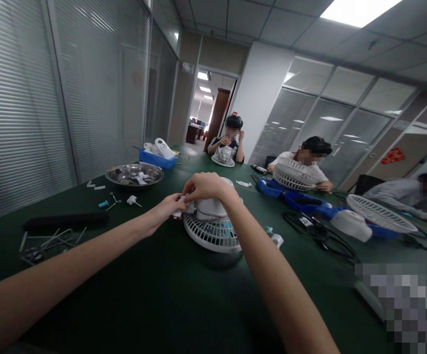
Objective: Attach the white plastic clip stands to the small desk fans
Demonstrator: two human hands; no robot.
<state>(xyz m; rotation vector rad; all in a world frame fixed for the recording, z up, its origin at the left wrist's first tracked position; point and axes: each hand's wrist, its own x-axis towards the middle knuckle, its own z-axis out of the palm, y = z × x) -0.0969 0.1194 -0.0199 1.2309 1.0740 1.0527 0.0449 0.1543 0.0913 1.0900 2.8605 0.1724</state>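
A white fan assembly stands on the green table, its round slatted grille at the bottom and a white housing above it. At the left side of the housing, my left hand is closed on a small white part. My right hand reaches over the housing from the right, fingers bent down and pinched at the same small part, next to my left fingertips. The exact shape of that part is mostly hidden by the fingers.
A metal bowl of small parts and a blue bin stand at the left. Hex keys lie near a black strip. Blue trays, black cable and another grille are at the right, with people beyond.
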